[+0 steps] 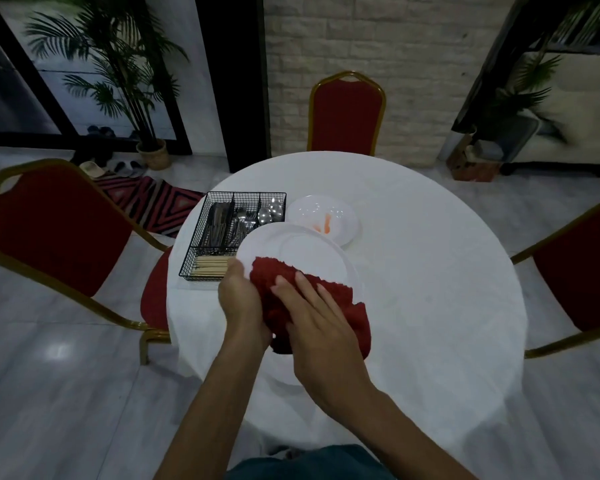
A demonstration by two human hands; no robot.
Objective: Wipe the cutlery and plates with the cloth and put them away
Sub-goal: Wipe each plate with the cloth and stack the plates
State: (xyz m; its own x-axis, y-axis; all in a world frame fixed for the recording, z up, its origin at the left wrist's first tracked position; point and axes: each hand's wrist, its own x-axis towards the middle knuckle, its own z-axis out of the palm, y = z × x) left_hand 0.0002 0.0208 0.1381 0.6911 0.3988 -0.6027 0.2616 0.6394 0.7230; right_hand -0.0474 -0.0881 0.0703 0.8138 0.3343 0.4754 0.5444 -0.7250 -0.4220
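Plate (302,251) gripped by left hand (241,303), right hand (319,327) flat on cloth (347,306).

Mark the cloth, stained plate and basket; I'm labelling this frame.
cloth (267,271), head view, its upper-left fold.
stained plate (305,211), head view, bare white left of the stain.
basket (246,194), head view, far wire rim.

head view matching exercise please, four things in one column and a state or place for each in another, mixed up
1 red cloth
2 near plate
3 far plate
4 wire basket

a orange smear on it
b holds cutlery and chopsticks
c pressed by right hand
d gripped at its rim by left hand

Pairs: 1-c, 2-d, 3-a, 4-b
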